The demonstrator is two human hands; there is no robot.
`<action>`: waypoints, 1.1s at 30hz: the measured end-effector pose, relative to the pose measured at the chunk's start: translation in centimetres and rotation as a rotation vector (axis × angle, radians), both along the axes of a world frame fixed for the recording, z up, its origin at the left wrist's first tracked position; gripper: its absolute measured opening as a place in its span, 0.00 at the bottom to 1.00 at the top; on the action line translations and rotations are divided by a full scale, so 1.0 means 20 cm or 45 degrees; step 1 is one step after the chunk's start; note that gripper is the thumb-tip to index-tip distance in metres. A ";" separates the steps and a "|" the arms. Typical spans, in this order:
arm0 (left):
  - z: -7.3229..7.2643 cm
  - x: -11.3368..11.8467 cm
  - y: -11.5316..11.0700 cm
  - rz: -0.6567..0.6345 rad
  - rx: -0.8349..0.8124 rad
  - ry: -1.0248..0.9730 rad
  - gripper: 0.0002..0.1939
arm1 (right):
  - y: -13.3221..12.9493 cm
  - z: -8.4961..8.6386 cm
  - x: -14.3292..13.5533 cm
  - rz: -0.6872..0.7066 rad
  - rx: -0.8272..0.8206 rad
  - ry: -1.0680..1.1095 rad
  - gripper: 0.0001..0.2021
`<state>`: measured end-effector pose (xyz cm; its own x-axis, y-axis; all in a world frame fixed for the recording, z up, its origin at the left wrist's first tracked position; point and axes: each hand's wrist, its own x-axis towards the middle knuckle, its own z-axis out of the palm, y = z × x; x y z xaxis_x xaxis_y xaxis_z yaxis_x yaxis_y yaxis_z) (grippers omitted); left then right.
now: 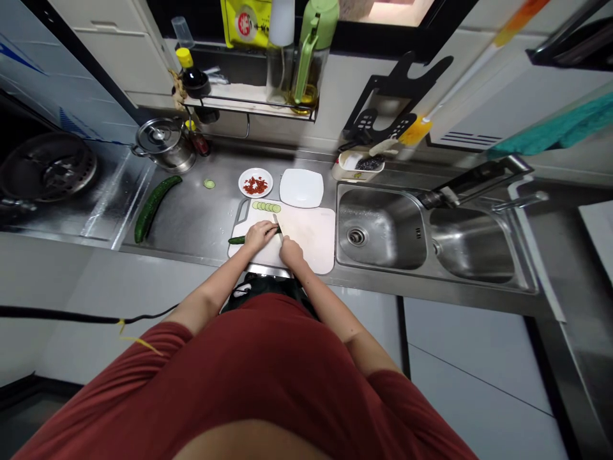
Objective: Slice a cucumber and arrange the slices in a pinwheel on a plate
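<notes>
My left hand (259, 237) is closed over a dark green cucumber (237, 240) that lies across a pale cutting board (311, 239). Its left end sticks out past my hand, and its cut end shows at the right. In my right hand (291, 252) is a knife (277, 222), its handle hidden by my fingers and its blade against the cucumber's cut end. A row of several cucumber slices (266, 207) lies along the board's far edge. Beyond the board stand a white plate (301, 188) and a small dish of chopped red pieces (255, 184).
A whole cucumber (154, 207) lies on the steel counter at left, with a cucumber end piece (209, 184) nearby. Behind are a lidded pot (165, 144) and a bottle rack (249, 102). At right are a container (358, 167) and a double sink (383, 227).
</notes>
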<state>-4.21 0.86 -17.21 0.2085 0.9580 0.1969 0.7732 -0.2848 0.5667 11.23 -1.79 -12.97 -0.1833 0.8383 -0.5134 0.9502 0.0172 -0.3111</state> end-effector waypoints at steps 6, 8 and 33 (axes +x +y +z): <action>0.00 0.00 0.00 -0.011 0.009 0.007 0.13 | 0.03 0.02 -0.02 -0.008 0.019 0.013 0.13; 0.00 0.00 0.00 -0.009 0.009 0.001 0.13 | 0.03 0.02 -0.02 -0.006 0.027 0.012 0.13; -0.03 0.00 0.00 0.000 0.018 0.004 0.13 | 0.01 0.02 -0.01 -0.011 0.000 0.004 0.13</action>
<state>-4.24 0.84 -17.77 0.2095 0.9550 0.2099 0.7750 -0.2930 0.5599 11.09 -1.66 -12.64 -0.1779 0.8399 -0.5127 0.9493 0.0093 -0.3141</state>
